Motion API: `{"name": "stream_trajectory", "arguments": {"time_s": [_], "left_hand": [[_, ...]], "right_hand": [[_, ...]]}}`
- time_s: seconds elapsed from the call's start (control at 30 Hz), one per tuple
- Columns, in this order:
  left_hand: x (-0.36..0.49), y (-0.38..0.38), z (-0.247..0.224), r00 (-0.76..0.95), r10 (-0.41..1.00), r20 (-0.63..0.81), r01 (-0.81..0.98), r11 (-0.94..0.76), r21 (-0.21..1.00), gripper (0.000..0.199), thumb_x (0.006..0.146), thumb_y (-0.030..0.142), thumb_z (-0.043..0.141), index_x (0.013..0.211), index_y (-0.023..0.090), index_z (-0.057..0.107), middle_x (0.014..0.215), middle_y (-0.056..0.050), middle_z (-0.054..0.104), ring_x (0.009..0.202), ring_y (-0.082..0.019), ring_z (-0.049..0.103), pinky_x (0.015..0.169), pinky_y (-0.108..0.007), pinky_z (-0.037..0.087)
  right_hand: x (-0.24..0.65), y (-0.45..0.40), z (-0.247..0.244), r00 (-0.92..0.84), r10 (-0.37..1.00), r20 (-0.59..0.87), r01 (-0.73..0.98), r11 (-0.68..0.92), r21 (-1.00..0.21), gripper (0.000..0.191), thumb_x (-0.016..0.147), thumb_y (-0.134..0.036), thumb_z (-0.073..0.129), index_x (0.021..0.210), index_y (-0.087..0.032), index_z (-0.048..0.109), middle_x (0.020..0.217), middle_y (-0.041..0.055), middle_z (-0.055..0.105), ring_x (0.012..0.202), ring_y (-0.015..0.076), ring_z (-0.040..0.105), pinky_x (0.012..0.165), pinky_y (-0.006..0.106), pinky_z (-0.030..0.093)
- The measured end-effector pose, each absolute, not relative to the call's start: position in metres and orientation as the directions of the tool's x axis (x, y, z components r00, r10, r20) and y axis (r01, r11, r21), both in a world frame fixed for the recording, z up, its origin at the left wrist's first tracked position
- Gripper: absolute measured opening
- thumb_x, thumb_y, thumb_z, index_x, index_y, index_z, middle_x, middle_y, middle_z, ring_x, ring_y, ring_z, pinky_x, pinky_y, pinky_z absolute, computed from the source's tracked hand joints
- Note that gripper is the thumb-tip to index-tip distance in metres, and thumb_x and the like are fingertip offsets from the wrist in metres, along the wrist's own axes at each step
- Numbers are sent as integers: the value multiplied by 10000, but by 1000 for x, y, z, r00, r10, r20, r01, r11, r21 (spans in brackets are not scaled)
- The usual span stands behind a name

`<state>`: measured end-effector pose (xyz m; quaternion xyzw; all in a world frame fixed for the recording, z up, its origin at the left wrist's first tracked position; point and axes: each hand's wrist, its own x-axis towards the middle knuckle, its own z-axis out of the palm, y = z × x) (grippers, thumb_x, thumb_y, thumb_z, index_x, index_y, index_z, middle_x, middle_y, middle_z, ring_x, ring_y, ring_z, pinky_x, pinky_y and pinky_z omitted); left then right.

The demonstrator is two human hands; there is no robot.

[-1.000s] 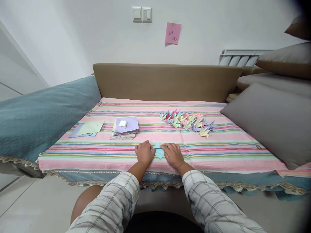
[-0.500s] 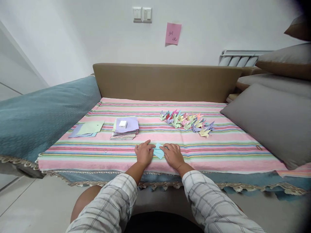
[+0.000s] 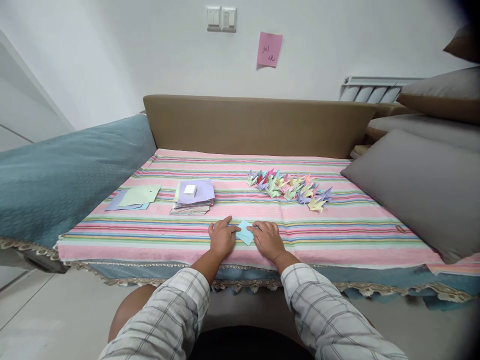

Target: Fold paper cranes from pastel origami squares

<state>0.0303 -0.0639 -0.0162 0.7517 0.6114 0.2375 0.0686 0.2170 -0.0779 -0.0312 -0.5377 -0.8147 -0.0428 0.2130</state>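
A small folded sheet of light-blue origami paper [image 3: 245, 235] lies on the striped cloth close to the front edge, its outline roughly a diamond with a crease across it. On its left corner, the fingertips of my left hand [image 3: 222, 237] pinch and press the paper. My right hand [image 3: 267, 239] does likewise at the right corner, thumb and forefinger on the paper, the other fingers curled. Beyond my right hand sits a cluster of several folded paper cranes [image 3: 288, 187] in mixed colours.
Left of centre stands a stack of coloured paper [image 3: 195, 197] with a small white block [image 3: 190, 190] on top. Farther left lie loose sheets [image 3: 138, 197]. A grey cushion [image 3: 412, 190] borders the right side, and a brown backrest [image 3: 247, 125] closes off the back.
The flaps of the blue paper lie closer together, giving a neater diamond. Both hands stay almost in place, the left fingertips slightly farther onto the paper. The camera view has shifted slightly.
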Motion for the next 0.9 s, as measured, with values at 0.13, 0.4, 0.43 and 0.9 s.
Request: {"name": "stream_trajectory", "arguments": {"time_s": [0.13,0.4,0.43,0.9], "left_hand": [[28,-64,-15,138,951,277,884,-245,399,267,803,169,506,847,330,714,1308,17,539,1179,-227,473,1042,-501,228],[18,-62,-16,176,933,313,893,-285,349,266,747,139,513,828,268,730,1281,-24,560,1143,-244,504,1003,-434,337],[16,-61,-16,187,928,323,892,-298,340,269,742,135,507,825,257,732,1273,-32,566,1133,-245,511,998,-425,348],[39,-95,-14,472,817,331,830,-538,145,568,784,481,585,1321,367,438,1489,-74,285,1317,-331,279,1065,-589,114]], "right_hand": [[217,-78,-30,-324,864,386,894,413,-174,320,867,-224,480,1152,-314,595,1155,34,576,1032,202,442,923,378,235],[217,-78,-31,-326,862,388,889,419,-185,327,861,-214,485,1151,-311,600,1153,39,578,1036,203,446,915,378,240],[217,-78,-31,-326,861,390,888,421,-186,327,862,-211,483,1149,-312,601,1149,37,580,1033,202,446,915,378,239],[216,-79,-29,-311,860,406,886,417,-205,304,881,-229,465,1139,-300,609,1120,42,592,1013,201,460,920,379,250]]}}
